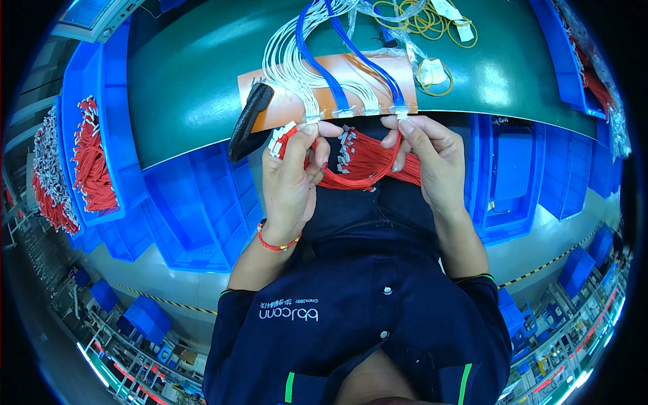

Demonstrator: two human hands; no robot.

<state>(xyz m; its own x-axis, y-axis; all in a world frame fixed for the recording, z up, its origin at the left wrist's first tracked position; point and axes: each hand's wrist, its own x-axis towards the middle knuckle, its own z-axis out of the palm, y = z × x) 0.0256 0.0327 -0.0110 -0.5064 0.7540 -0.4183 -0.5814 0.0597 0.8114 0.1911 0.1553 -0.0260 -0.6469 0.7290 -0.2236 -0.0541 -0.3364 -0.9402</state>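
My left hand (295, 156) is closed around several red cables whose white connectors (281, 140) stick out beside the thumb. Its fingertips reach the clear socket under the white wires (283, 57). With thumb and fingers, my right hand (428, 145) pinches a white connector (403, 116) on a red cable, right at the clear socket (399, 109) of a blue wire bundle (368, 61). Whether the two are joined cannot be told. The sockets line the near edge of an orange board (283, 111). A bundle of red cables (378, 158) lies over my lap, between the hands.
A black handle-like piece (251, 121) stands at the board's left end. Yellow rubber bands (422, 20) and white tags lie on the green table (196, 74). Blue bins (88, 145) with red cables stand left and right, and more blue bins (196, 202) sit below the table edge.
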